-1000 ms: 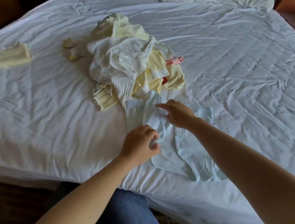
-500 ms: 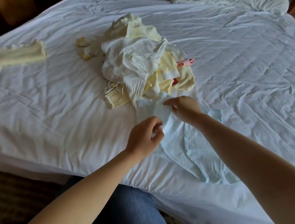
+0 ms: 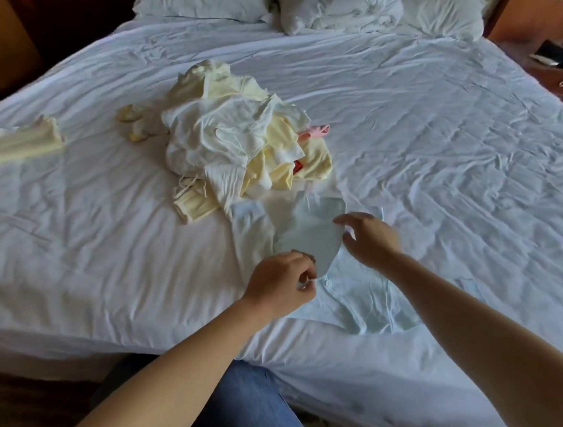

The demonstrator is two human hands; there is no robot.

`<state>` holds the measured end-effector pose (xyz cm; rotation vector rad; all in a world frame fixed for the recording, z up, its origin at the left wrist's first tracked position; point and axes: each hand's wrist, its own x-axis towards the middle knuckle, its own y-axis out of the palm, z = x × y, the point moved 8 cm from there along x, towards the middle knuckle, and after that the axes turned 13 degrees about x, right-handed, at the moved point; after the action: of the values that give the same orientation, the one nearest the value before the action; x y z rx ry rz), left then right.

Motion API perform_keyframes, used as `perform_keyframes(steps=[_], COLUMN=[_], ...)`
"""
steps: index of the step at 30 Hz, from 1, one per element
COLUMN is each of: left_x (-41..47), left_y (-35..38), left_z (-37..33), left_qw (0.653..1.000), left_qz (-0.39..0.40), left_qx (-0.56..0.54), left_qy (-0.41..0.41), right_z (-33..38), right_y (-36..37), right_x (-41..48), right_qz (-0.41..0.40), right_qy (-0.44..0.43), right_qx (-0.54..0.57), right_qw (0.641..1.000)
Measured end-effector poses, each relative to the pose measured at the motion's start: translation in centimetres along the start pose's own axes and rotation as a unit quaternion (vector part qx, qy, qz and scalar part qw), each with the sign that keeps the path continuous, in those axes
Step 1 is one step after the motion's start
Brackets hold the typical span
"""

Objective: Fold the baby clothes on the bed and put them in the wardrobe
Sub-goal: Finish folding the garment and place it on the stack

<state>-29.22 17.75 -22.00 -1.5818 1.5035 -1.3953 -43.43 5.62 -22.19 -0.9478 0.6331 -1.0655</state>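
Observation:
A pale blue baby garment (image 3: 312, 234) with snap buttons lies spread near the bed's front edge. My left hand (image 3: 280, 282) pinches the lower edge of its turned-over front flap. My right hand (image 3: 368, 238) holds the flap's right edge with curled fingers. Just behind the garment sits a heap of white and yellow baby clothes (image 3: 234, 146), with a pink piece (image 3: 317, 131) sticking out on its right. A yellow folded piece (image 3: 12, 143) lies at the bed's left edge.
The bed (image 3: 435, 133) has a wrinkled white sheet, with pillows (image 3: 334, 3) at the head. A wooden nightstand (image 3: 558, 63) stands at the far right. My jeans-clad leg (image 3: 238, 412) is against the bed's front edge.
Both hands have lifted the blue garment's front flap and turned it back toward the heap. The camera has tilted up, bringing the pillows and nightstand into view.

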Motion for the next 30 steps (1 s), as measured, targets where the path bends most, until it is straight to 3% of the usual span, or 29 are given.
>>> perform_keyframes(steps=[3,13,16,19,21,25,30], left_x=[-0.1,0.4,1.2,2.3,3.0,3.0,2.8], left_y=[1.3,2.9,1.4,-0.6,-0.8,0.8,1.1], left_z=[-0.1,-0.1,0.9,3.7,5.4,7.5,7.7], left_qw=[1.0,0.993,0.999,0.997,0.991,0.987,0.988], left_qz=[0.027,0.114,0.044,-0.042,-0.041,0.023,-0.024], left_qx=[0.015,0.0,0.003,0.046,0.107,0.137,0.147], left_qy=[0.004,-0.01,-0.006,-0.049,-0.069,-0.077,-0.05], right_z=[-1.7,-2.2,-0.7,2.9,5.0,6.6,4.7], right_y=[1.5,0.7,-0.4,-0.1,0.7,2.7,3.7], right_x=[-0.9,-0.8,0.2,2.0,3.6,7.2,9.2], right_qz=[0.025,-0.03,-0.08,-0.063,-0.036,0.022,0.019], right_qy=[0.041,0.042,0.005,-0.075,-0.097,-0.04,0.089], right_qx=[0.003,0.026,0.041,0.043,0.045,0.038,0.036], right_qw=[0.999,0.998,0.996,0.994,0.994,0.998,0.995])
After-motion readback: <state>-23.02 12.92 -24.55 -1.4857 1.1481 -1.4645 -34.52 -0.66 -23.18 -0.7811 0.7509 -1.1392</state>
